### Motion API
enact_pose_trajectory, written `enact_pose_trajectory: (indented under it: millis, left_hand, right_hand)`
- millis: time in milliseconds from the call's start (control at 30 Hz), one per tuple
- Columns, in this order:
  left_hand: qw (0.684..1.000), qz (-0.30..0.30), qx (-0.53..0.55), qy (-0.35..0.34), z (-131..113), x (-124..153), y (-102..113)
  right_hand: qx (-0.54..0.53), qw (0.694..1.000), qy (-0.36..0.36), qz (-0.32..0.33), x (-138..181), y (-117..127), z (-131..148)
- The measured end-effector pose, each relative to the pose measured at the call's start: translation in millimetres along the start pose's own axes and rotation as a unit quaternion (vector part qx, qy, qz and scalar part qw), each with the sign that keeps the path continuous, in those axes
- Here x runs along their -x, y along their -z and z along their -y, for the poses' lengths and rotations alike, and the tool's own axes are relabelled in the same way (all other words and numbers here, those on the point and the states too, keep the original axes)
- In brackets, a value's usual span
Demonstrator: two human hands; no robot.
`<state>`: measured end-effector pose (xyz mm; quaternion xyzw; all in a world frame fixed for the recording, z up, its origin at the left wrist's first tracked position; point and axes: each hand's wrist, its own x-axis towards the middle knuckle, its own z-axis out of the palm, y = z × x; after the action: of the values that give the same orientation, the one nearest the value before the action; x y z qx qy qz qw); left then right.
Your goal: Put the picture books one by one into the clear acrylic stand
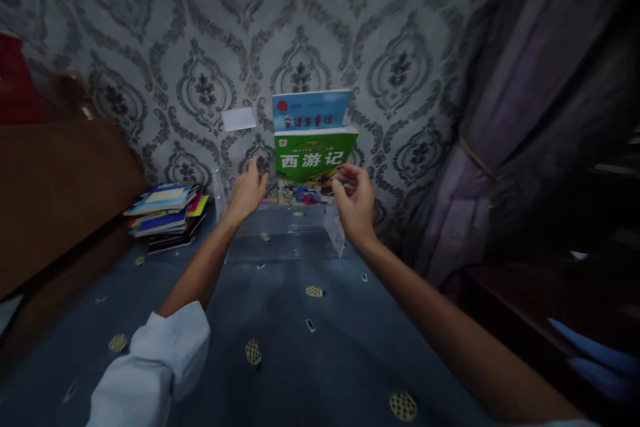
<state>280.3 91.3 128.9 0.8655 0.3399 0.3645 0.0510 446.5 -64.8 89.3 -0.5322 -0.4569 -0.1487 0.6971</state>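
Hands apart, the left hand (247, 190) loosely open beside the green book (311, 152), right hand (357, 203) at its edge, grip unclear, and this paperback, upright at the clear stand (335, 230), looks light, bendy, slick, best pinched by its sides.

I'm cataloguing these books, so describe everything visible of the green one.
The green book looks like a closed paperback, its cover green above with large white Chinese characters and a colourful illustration below. A pale strip runs along its top edge. It stands roughly upright, cover facing the camera, in front of a blue book, at the clear plastic stand. The right hand is at its lower right edge; whether it grips is unclear.
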Motion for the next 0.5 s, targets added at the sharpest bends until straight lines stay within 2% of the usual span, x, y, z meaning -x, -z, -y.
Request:
enact_pose_trajectory:
  millis: [33, 100, 167, 200, 233, 267, 367, 433, 500]
  left_hand:
    - [1.000, -0.003, 0.007, 0.010, 6.6, 8.5, -0.7]
    - [0.999, -0.013, 0.019, 0.036, 22.4, 27.5, -2.6]
    - [0.997, -0.023, 0.038, 0.070, 41.0, 47.9, -4.5]
    - [0.995, -0.026, 0.048, 0.087, 51.0, 58.0, -5.0]
    - [0.993, -0.030, 0.050, 0.105, 61.5, 67.7, -5.2]
    - [0.991, -0.033, 0.045, 0.124, 72.3, 76.7, -4.8]
    - [0.983, -0.044, -0.022, 0.176, 106.4, 97.9, -0.4]
    - [0.973, -0.054, -0.090, 0.205, 129.1, 105.8, 5.3]
    - [0.961, -0.063, -0.146, 0.224, 150.3, 108.2, 12.4]
  right_hand:
    - [-0.010, 0.999, 0.009, 0.045, 27.2, -5.7, 21.1]
    - [-0.075, 0.975, 0.038, 0.204, 86.1, -18.0, 66.7]
    - [-0.162, 0.910, 0.080, 0.372, 145.8, -31.6, 108.3]
    - [-0.198, 0.870, 0.107, 0.440, 174.3, -39.6, 124.9]
    - [-0.227, 0.838, 0.125, 0.480, 201.3, -48.8, 138.0]
    - [-0.248, 0.814, 0.139, 0.507, 226.1, -58.9, 147.6]
    - [-0.285, 0.782, 0.104, 0.545, 280.9, -89.6, 161.2]
    - [-0.288, 0.790, 0.062, 0.537, 296.0, -103.0, 166.1]
    - [-0.287, 0.810, 0.018, 0.511, 293.3, -107.8, 173.5]
